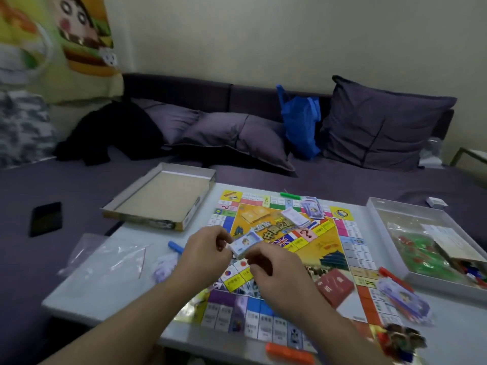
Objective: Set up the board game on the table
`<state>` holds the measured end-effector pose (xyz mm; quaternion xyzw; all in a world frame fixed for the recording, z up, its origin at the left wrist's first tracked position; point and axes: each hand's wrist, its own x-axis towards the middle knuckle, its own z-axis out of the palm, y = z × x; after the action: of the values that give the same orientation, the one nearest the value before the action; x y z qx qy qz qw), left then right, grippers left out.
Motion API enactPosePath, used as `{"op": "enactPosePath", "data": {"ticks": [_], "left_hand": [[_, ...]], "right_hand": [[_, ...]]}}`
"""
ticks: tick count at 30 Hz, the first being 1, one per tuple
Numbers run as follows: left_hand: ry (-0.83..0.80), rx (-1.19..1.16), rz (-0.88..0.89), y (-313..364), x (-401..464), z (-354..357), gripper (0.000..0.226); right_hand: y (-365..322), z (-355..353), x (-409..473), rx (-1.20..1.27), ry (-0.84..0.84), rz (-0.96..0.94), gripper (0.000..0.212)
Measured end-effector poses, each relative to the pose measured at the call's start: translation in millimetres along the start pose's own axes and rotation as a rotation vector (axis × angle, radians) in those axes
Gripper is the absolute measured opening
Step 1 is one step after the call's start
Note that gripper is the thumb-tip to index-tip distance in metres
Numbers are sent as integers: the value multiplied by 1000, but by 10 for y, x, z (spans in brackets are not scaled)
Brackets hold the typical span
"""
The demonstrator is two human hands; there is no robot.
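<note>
- Holding a small stack of play money (pixel 246 245), both hands work above the game board (pixel 284 262); the left hand (pixel 204 250) pinches the stack's left end and the right hand (pixel 276 275) grips its near right edge.
- The hands sit close together, joined by the stack, with fingers curled.
- The board lies flat on the white desk (pixel 105 285), directly beneath and beyond the hands.
- Beyond the hands, two more money stacks (pixel 295 216) rest on the board's far side.
- Right of the right hand, a red card deck (pixel 335 287) lies on the board.
- Far right of the hands, an open box tray (pixel 379 206) holds bagged pieces.
- Beyond the left hand, the empty box lid (pixel 160 197) rests at the desk's edge.
- Left of the left hand, a blue bar (pixel 175 247) and a clear plastic bag (pixel 110 256) lie on the desk.
</note>
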<state>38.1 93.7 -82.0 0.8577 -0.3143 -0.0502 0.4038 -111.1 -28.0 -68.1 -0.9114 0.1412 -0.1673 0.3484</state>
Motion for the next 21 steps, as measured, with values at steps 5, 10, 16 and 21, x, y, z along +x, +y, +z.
{"op": "enactPosePath", "data": {"ticks": [5,10,16,21], "left_hand": [[124,243,-71,-588,620,-273,26],[18,561,-235,-1013,1217,-349,35],[38,619,-257,-1135,1398,-208,16],[259,461,-61,-1002,1398,-351,22]], "right_hand": [[-27,207,199,15,-17,24,14],[82,311,320,27,-58,72,16],[151,344,418,31,-83,89,16],[149,275,434,31,-31,89,17]]}}
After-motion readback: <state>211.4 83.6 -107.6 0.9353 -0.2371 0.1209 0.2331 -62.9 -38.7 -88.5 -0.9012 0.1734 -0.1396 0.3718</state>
